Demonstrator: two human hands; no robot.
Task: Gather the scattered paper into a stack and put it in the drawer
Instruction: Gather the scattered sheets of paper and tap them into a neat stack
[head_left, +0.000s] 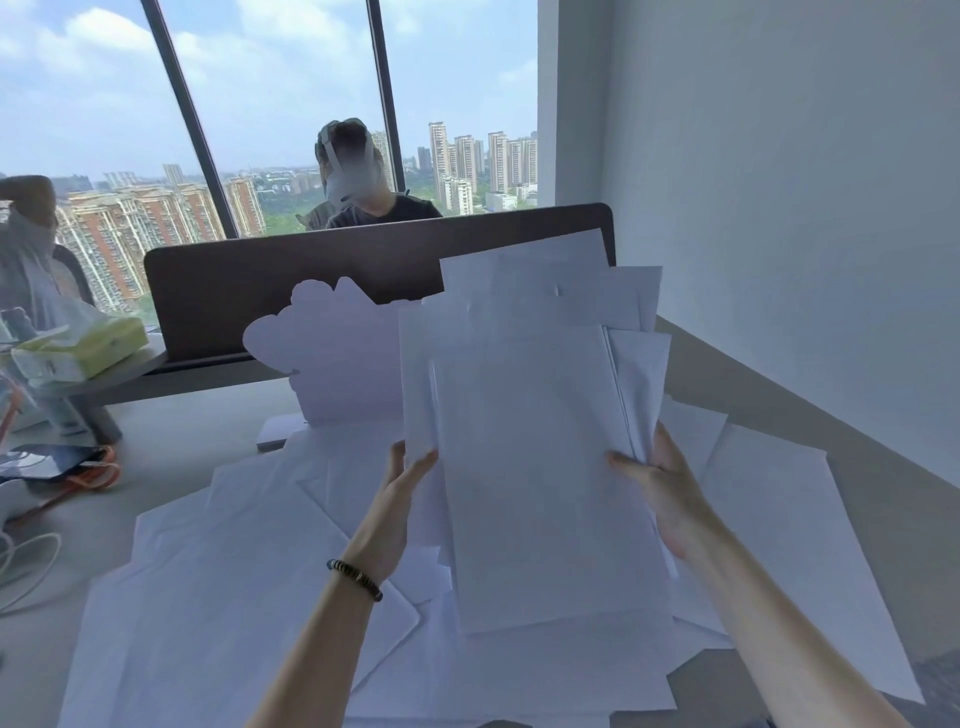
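I hold an uneven bundle of white paper sheets (535, 415) upright above the desk, its sheets fanned out and misaligned at the top. My left hand (400, 493) pinches the bundle's left edge, thumb in front. My right hand (660, 483) grips the right edge, thumb on the front sheet and fingers behind. More loose white sheets (249, 582) lie scattered and overlapping on the desk below and around my arms. No drawer is in view.
A white cloud-shaped stand (332, 353) sits behind the bundle, before a dark desk divider (234, 291). A phone with an orange strap (57, 462), cables and a tissue pack (83, 345) lie at the left. A wall runs along the right. Two people sit beyond the divider.
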